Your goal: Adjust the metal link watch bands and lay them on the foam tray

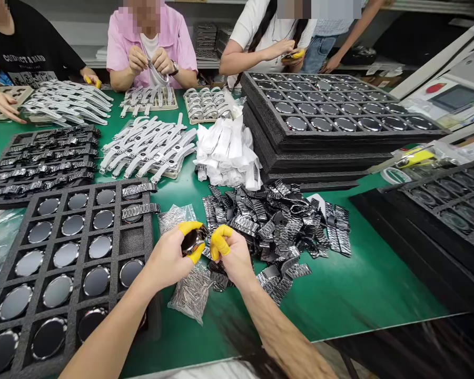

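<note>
The left hand point(166, 257) pinches a watch case point(191, 241) over the green bench point(332, 300), near bagged metal pins point(190, 295); the right hand point(234, 256), fingertips bunched beside it, holds nothing clearly discernible.

2 own hands point(169, 258), 4 co-wkrs point(181, 47).

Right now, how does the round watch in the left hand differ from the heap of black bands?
The round watch is held in the fingers of the left hand, while the heap of black bands lies on the green table. The watch is a single piece with a round face; the heap is many ridged strips, strewn over one another. Both look dark with shiny highlights.
</note>
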Demonstrator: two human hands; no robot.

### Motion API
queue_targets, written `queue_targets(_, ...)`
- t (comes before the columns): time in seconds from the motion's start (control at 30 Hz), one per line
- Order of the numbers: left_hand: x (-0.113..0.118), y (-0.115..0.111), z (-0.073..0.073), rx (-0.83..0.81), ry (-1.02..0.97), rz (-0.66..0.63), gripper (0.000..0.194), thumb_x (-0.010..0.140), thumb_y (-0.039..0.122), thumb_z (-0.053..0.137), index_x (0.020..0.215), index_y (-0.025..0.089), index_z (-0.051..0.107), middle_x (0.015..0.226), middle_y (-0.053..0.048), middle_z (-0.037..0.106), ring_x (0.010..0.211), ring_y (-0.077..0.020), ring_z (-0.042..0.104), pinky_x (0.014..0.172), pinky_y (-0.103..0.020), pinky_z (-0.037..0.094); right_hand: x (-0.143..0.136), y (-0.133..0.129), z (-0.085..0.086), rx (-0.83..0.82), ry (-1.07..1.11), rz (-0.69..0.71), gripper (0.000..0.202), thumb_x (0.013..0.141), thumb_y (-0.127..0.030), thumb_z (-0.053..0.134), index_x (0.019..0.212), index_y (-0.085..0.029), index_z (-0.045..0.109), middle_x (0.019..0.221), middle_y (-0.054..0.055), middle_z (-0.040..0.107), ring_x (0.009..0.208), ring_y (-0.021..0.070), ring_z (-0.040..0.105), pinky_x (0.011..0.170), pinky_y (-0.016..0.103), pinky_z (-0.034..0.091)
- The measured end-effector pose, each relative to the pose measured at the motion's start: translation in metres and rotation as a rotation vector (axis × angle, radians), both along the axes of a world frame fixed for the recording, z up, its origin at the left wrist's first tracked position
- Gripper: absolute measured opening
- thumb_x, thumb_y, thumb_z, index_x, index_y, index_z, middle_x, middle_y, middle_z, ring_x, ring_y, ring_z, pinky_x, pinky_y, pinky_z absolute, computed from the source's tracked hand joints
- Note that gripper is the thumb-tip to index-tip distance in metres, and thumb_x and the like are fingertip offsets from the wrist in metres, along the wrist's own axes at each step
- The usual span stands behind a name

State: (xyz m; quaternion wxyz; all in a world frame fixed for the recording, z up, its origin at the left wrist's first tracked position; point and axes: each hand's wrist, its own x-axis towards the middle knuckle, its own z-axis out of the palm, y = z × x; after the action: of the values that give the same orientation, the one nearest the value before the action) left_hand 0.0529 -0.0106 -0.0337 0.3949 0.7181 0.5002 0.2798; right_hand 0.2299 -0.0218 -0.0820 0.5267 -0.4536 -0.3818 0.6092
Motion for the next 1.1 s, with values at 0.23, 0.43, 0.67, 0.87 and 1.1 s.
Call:
queue_targets(0.23, 0.003, 0.0, 0.004, -0.062, -0.063, -0.018, 0.038, 0.088, 0.022, 0.067, 0.126, 0.019, 0.067, 0.116, -0.01, 0.077, 0.101, -0.024, 0.073, 0.088, -0.037, 0.059, -0.003, -0.001, 0.001, 0.041, -0.004, -0.004, 0.043, 0.087, -0.063, 0.076, 0.092, -0.023, 0.061, 0.063, -0.006, 0.059, 0.047, 0.0084, 0.048, 0.046, 0.021, 0.04)
queue_targets(0.43, 0.002, 0.002, 0.012, -0.305, -0.308, 0.002, 0.033, 0.086, 0.03, 0.074, 0.116, 0.019, 0.072, 0.11, -0.007, 0.077, 0.097, -0.0219, 0.072, 0.087, -0.034, 0.059, 0.001, 0.002, -0.007, 0.21, -0.06, -0.012, 0.054, 0.085, -0.061, 0.076, 0.124, -0.027, 0.06, 0.107, 0.007, 0.07, 0.081, 0.0181, 0.064, 0.06, 0.027, 0.053)
queue_targets(0.67, 0.004, 0.0, 0.015, -0.364, -0.271, -0.05, 0.03, 0.084, 0.027, 0.075, 0.113, 0.02, 0.075, 0.105, -0.006, 0.076, 0.089, -0.02, 0.069, 0.083, -0.031, 0.058, 0.004, 0.005, -0.008, 0.308, -0.08, 0.137, 0.041, 0.089, -0.061, 0.072, 0.113, -0.028, 0.07, 0.123, 0.01, 0.071, 0.118, 0.0282, 0.066, 0.096, 0.043, 0.058)
queue_targets(0.87, 0.004, 0.002, 0.018, -0.389, -0.332, -0.038, 0.029, 0.082, 0.03, 0.078, 0.11, 0.021, 0.076, 0.1, -0.006, 0.076, 0.088, -0.0211, 0.069, 0.083, -0.033, 0.059, 0.004, 0.006, -0.007, 0.294, -0.103, 0.132, 0.046, 0.089, -0.067, 0.07, 0.112, -0.028, 0.071, 0.119, 0.01, 0.073, 0.118, 0.0292, 0.067, 0.099, 0.045, 0.057)
queue_targets(1.1, 0.003, 0.002, 0.017, -0.471, -0.427, 0.024, 0.033, 0.079, 0.041, 0.083, 0.102, 0.02, 0.074, 0.077, 0.0, 0.066, 0.066, -0.0141, 0.059, 0.063, -0.025, 0.053, 0.0, 0.007, -0.009, 0.304, -0.063, 0.09, 0.04, 0.088, -0.065, 0.073, 0.097, -0.027, 0.066, 0.117, 0.009, 0.072, 0.11, 0.0268, 0.068, 0.095, 0.043, 0.057)
